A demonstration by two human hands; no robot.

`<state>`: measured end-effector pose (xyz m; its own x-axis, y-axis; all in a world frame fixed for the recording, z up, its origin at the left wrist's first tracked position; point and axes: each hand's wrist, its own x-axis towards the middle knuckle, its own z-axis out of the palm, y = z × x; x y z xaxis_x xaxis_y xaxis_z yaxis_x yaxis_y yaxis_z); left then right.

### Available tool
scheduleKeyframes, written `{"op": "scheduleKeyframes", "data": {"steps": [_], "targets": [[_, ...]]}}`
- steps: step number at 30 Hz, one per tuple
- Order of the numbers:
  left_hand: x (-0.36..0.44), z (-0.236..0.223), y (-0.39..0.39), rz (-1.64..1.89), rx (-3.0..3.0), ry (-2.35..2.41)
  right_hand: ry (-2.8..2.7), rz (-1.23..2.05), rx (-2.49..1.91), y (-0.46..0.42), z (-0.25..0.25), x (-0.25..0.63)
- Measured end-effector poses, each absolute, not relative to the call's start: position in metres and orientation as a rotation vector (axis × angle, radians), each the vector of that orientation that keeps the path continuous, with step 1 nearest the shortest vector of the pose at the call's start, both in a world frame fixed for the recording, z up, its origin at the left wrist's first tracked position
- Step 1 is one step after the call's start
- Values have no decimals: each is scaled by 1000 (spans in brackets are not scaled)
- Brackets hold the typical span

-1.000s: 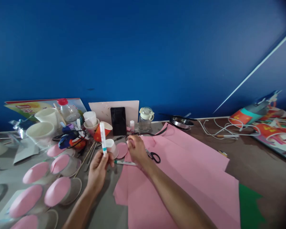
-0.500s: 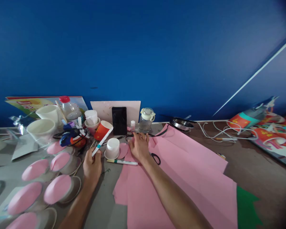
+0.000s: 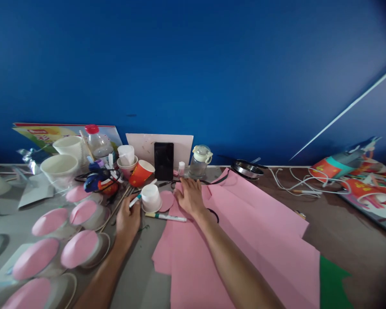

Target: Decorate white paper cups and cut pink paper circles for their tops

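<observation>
My left hand (image 3: 128, 220) is closed around a white marker with a teal band (image 3: 135, 200), held low and pointing toward an upturned white paper cup (image 3: 151, 198). My right hand (image 3: 190, 196) lies flat with fingers spread on the large pink paper sheet (image 3: 244, 240), beside a small pink paper disc (image 3: 166, 200). A second white marker (image 3: 166, 217) rests on the table between my hands. Black scissors (image 3: 213, 213) show partly from behind my right wrist.
Several cups topped with pink discs (image 3: 80, 248) fill the left of the grey table (image 3: 138, 279). Cups, a bottle (image 3: 97, 143), a jar (image 3: 200, 161), a black phone (image 3: 164, 161) and a glue gun (image 3: 98, 182) crowd the back. White cables (image 3: 292, 180) and printed cups (image 3: 328, 167) lie right.
My left hand has lowered the marker from upright to nearly flat by the white cup. My right hand has slid slightly back and flattened on the pink paper.
</observation>
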<state>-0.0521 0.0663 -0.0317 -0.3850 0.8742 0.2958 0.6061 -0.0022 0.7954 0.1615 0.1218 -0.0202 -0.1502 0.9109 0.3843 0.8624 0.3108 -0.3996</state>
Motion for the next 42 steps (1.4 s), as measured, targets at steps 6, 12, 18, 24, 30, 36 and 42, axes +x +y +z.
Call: {"op": "scheduleKeyframes", "data": {"steps": [6,12,18,24,30,36,42], "targets": [[-50,-31,66,1332,1733,1942,-1963,100,-1518,125,-22,163],[-49,-29,62,1549,1773,1953,-1824,227,-1414,126,-8,169],[-40,-20,54,1753,2027,1842,-1986,246,-1432,118,-13,161],[-35,-18,50,1823,2129,1734,-1868,279,-1490,117,-14,157],[-30,-10,45,1878,2228,1683,-1725,292,-1427,124,-7,170],[-21,-6,40,1798,2327,1624,-1738,387,-1308,127,-12,178],[-3,15,43,1508,2490,1489,-1837,457,-1255,130,-14,176]]}}
